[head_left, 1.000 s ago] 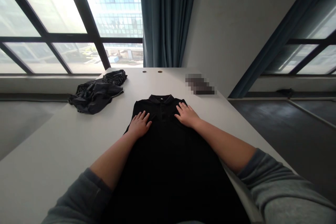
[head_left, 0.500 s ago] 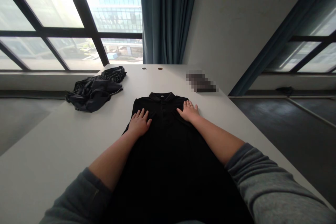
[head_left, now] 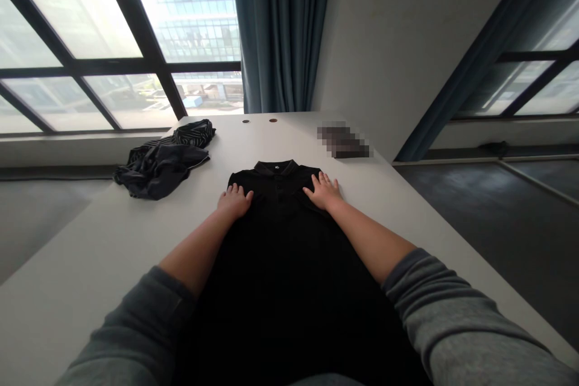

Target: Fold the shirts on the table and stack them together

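A black polo shirt point(head_left: 289, 277) lies spread front side up, its collar at the far end and its body stretching toward me. My left hand point(head_left: 235, 201) rests on the shirt near its left shoulder, fingers extended and thumb apart. On the opposite side, my right hand point(head_left: 324, 193) lies flat by the right shoulder with its fingers spread. Both palms press on the cloth, and neither hand grips anything. The lower part of the shirt runs out of view at the bottom.
The shirt lies on a white table point(head_left: 90, 271). A heap of dark crumpled clothes point(head_left: 163, 163) sits at its far left. A blurred-out dark object point(head_left: 346, 142) lies at the far right. Behind stand windows and a blue curtain point(head_left: 283, 30).
My left hand has slid slightly outward and away from me along the shirt's shoulder. My right hand stays at the other shoulder. The view has tilted a little.
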`<state>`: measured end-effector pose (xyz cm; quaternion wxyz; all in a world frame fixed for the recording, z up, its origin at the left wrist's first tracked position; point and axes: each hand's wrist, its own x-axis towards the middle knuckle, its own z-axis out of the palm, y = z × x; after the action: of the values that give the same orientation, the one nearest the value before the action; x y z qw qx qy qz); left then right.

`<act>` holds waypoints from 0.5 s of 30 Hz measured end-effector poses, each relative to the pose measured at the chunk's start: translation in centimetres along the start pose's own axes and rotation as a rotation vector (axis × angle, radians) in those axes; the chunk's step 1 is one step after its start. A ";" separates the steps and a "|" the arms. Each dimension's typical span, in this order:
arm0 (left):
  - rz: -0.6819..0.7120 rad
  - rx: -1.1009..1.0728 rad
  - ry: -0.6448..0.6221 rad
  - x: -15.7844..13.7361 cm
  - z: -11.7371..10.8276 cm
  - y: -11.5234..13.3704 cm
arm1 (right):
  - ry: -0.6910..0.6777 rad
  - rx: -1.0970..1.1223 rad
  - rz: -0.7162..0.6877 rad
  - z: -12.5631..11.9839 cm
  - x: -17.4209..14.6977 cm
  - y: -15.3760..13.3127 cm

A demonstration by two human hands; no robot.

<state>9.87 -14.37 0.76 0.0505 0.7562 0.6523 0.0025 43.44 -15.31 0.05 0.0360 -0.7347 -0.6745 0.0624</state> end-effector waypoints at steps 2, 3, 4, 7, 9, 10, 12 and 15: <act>-0.090 -0.002 -0.022 1.1 -0.4 -0.1 | 0.000 0.003 0.007 0.0 0.0 0.0; -0.121 -0.002 -0.019 1.6 -0.5 -0.1 | -0.003 0.005 0.012 0.0 0.0 0.0; -0.134 -0.003 -0.004 1.9 -0.5 -0.1 | -0.006 0.006 0.018 0.0 0.0 0.0; -0.159 -0.013 0.014 2.6 -0.3 -0.1 | -0.022 -0.001 0.038 -0.1 0.3 0.0; -0.165 -0.014 0.015 3.2 -0.3 -0.2 | -0.035 -0.010 0.050 -0.2 0.7 0.1; -0.168 -0.015 0.017 3.5 -0.2 -0.3 | -0.042 -0.013 0.053 -0.3 1.0 0.1; -0.166 -0.020 0.025 4.3 -0.3 -0.5 | -0.052 -0.015 0.053 -0.4 1.8 0.3; -0.161 -0.031 0.032 5.6 -0.4 -0.7 | -0.063 -0.016 0.053 -0.6 2.9 0.5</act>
<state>9.97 -8.70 0.77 0.0519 0.7002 0.7118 0.0209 44.27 -12.40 0.48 0.0072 -0.7501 -0.6562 0.0812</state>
